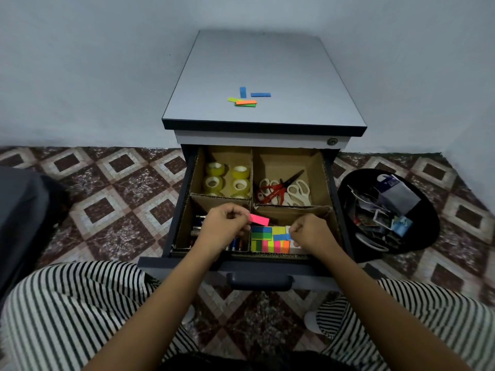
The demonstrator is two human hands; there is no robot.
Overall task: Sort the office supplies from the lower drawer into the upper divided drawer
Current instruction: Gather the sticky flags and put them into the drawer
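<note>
My left hand (pixel 223 227) pinches the pink flag (pixel 259 219) over the notes compartment (pixel 294 210) for grouping by type; my right hand (pixel 312 232), fingers curled, apparently pinches a blue flag (pixel 281 237).

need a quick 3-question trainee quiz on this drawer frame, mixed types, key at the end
1. True or false: the left hand pinches a pink paper sticky strip.
2. Which compartment of the cardboard-divided upper drawer holds the clear tape rolls? A) far left B) far right C) near right
3. Fill in: ___ blue paper strips lie on the grey cabinet top.

Key: 1 true; 2 A; 3 two.
</note>
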